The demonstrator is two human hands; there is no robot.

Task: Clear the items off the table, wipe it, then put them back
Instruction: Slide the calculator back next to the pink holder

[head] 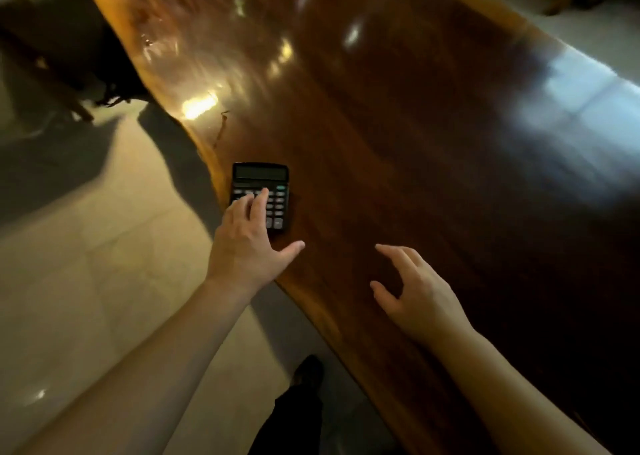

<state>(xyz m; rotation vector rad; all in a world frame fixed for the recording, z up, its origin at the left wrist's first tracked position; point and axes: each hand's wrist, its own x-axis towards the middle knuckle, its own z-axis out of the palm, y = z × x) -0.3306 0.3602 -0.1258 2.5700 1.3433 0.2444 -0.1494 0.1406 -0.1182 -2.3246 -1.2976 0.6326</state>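
Note:
A black calculator [268, 186] lies flat near the left edge of the long, glossy dark wooden table [398, 136]. My left hand [247, 243] is spread over the calculator's lower left part, fingers resting on its keys, thumb stretched out to the right on the wood. It does not grip the calculator. My right hand [415, 295] hovers low over the table to the right, fingers apart and curled, holding nothing.
The table's wavy left edge runs diagonally from top left to bottom right. Pale tiled floor [86, 264] lies to the left. A dark chair or furniture piece [69, 49] stands at the upper left. My dark trouser leg and shoe [301, 395] are by the edge.

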